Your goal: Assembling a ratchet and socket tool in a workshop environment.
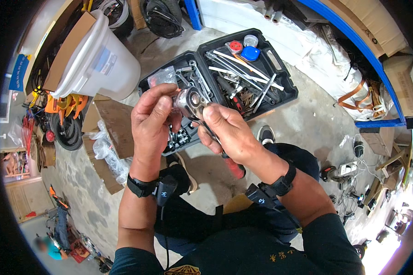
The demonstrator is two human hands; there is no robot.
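A chrome ratchet wrench (197,100) is held up in front of me, over the open toolbox. My right hand (231,130) is closed round its neck, thumb pressed by the head; a red-and-black handle end (234,167) shows below the palm. At the head's left side, my left hand (152,114) pinches a shiny metal socket (181,101), partly covered by the fingers. Beneath both hands lies the black toolbox (291,87), its two halves folded out on the floor. Combination spanners (198,82) and several sockets (181,139) fill the left half.
In the toolbox's right half lie long metal bars, pliers, a red tape roll (235,46) and a blue tape measure (250,53). A white bucket (119,68) and an opened cardboard box (124,123) stand left. Cables and a power strip (348,168) lie right. A person sits far left.
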